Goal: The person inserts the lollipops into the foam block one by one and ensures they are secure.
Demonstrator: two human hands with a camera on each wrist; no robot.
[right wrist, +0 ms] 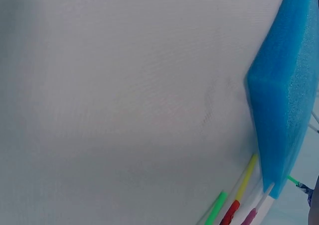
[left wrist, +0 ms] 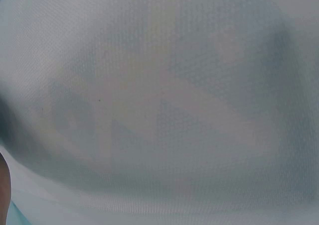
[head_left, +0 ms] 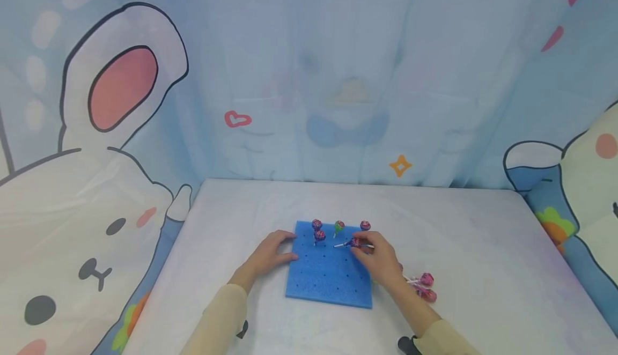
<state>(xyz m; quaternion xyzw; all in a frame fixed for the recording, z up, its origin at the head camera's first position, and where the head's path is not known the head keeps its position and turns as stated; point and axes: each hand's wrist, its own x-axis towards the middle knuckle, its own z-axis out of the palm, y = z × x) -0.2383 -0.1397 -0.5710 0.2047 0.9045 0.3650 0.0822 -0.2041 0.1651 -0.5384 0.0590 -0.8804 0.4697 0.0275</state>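
I'm pinching a lollipop (head_left: pixel 355 242) over my blue foam board (head_left: pixel 330 267); four others are already standing.
Head view: my right hand (head_left: pixel 379 258) is holding it near the board's two o'clock; my left hand (head_left: pixel 268 253), grasping nothing, is touching nine; planted lollipops (head_left: pixel 339 226) are lining eleven to one, leaving most holes (head_left: pixel 324 256) unfilled; spare lollipops (head_left: pixel 427 279) are lying toward four. Left wrist: white cloth (left wrist: pixel 149 115) is dominating. Right wrist: loose sticks (right wrist: pixel 247 177) are lying at five.
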